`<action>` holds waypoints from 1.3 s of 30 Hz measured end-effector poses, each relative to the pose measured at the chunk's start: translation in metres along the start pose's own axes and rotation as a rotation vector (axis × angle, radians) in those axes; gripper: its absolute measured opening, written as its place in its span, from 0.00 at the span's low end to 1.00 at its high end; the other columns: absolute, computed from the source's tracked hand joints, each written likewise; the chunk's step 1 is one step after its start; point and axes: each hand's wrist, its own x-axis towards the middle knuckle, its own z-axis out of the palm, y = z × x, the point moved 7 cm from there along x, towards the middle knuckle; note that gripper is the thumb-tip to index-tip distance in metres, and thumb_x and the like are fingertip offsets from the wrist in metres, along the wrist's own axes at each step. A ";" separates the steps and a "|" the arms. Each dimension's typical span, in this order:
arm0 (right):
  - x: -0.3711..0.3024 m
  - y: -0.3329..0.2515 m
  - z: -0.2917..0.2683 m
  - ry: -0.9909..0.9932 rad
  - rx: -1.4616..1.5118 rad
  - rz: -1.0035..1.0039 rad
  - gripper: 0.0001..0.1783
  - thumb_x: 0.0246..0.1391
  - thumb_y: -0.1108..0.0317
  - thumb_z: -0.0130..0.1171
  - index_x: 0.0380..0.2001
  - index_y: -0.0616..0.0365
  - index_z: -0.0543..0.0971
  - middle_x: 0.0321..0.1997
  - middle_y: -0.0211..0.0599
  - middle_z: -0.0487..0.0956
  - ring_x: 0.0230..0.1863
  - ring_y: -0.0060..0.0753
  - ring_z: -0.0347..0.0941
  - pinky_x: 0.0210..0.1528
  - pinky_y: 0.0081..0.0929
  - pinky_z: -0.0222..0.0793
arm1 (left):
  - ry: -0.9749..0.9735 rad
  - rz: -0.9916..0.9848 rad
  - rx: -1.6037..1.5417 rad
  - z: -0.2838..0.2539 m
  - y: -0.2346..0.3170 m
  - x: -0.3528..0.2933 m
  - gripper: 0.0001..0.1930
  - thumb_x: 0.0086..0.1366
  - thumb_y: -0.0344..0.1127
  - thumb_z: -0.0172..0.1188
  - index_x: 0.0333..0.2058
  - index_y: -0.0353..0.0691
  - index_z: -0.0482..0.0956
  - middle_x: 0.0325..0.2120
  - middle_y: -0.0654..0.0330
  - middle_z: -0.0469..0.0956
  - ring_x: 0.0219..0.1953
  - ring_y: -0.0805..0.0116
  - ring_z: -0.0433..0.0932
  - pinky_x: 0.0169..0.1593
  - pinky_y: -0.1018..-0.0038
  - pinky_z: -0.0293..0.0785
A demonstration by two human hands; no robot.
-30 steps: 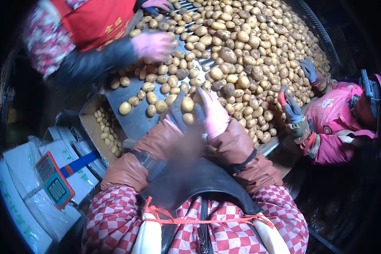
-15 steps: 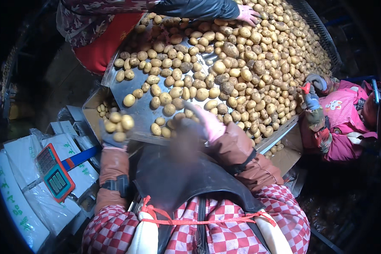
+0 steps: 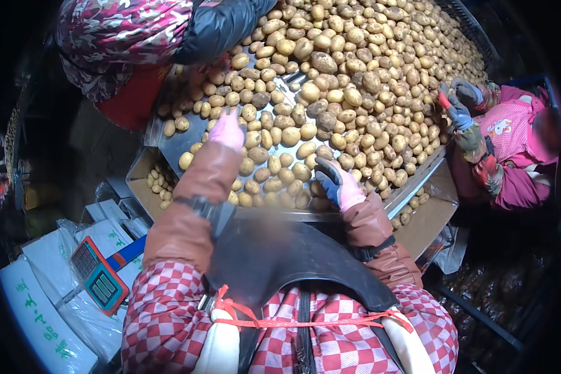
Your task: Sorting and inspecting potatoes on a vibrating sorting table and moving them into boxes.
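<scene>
My left hand (image 3: 228,130), in a pink glove, reaches over the loose potatoes (image 3: 272,167) on a metal sorting table (image 3: 176,148). Its fingers stretch forward and partly hide behind the back of the glove; I see nothing held in it. Nearer the table's front edge is my right hand (image 3: 339,185), in a blue and pink glove. That hand lies against potatoes at the edge of the pile, fingers extended and apart, pointing left. A large heap of potatoes (image 3: 380,81) covers the far and right side of the table.
A cardboard box (image 3: 141,181) with potatoes stands left of the table, another box (image 3: 435,212) at the right corner. A scale display (image 3: 100,275) stands beside wrapped white cartons (image 3: 40,311). One co-worker (image 3: 124,43) leans in at far left; another (image 3: 505,143) is at right.
My left hand, which held several potatoes above the left box, is now over the table without them. My right hand has moved right and slightly nearer. The far co-worker's arm has drawn back left.
</scene>
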 end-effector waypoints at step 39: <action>-0.059 0.004 -0.090 0.437 -0.182 -0.235 0.17 0.66 0.63 0.58 0.54 0.59 0.81 0.51 0.42 0.84 0.53 0.36 0.81 0.58 0.30 0.74 | -0.257 0.299 0.421 0.064 0.120 -0.022 0.12 0.71 0.36 0.47 0.48 0.45 0.75 0.48 0.44 0.80 0.48 0.46 0.82 0.47 0.52 0.80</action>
